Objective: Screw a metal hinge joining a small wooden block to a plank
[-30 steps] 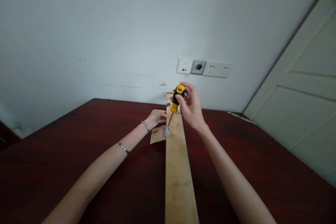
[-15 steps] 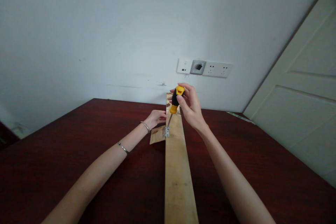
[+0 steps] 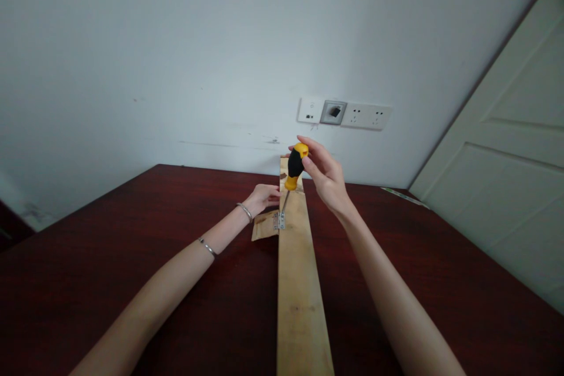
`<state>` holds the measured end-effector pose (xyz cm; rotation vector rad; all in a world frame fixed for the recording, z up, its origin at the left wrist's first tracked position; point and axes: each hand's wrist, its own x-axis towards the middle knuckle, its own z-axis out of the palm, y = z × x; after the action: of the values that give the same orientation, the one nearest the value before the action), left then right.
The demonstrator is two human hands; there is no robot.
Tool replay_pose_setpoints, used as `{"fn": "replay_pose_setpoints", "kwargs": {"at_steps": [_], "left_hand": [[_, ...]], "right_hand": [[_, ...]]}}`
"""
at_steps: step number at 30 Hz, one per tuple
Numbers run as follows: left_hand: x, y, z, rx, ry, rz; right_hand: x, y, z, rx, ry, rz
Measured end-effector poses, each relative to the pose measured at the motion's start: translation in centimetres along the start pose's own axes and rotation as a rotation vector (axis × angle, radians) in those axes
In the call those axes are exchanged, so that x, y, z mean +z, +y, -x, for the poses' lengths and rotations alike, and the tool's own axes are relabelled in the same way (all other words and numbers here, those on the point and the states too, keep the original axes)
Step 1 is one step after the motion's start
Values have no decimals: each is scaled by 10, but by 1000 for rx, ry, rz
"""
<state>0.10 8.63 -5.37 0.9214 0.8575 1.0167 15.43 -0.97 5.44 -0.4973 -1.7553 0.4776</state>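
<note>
We hold the screwdriver (image 3: 296, 163) at the fingertips of our right hand (image 3: 328, 181), its handle pinched between thumb and fingers, its shaft slanting down and leftward from that hand to the upper part of the hinge (image 3: 281, 221). The hinge lies just to the near right of our left hand (image 3: 263, 197), one leaf on the board (image 3: 299, 282), the other on the block (image 3: 265, 228), which juts from the board's left edge just nearer to us than the left hand. Our left fingers are at that same edge; their tips are partly hidden, so we cannot tell whether they grip. The board runs between our hands and toward us over the table (image 3: 88, 258). Beyond both hands stands the wall (image 3: 176, 41), with sockets (image 3: 365, 116) past the right hand and a door (image 3: 497, 158) well to its right.
</note>
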Motion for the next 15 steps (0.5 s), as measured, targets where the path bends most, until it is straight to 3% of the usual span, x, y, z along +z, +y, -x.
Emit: {"fn": "replay_pose_setpoints", "kwargs": {"at_steps": [8,15], "left_hand": [[-3,-7,-7,32,-27,-25],[-10,-13,-20,11,-10,-11]], "right_hand": [[6,-7,1,-32,83,116],[3,-19,2,-70,-65,197]]}}
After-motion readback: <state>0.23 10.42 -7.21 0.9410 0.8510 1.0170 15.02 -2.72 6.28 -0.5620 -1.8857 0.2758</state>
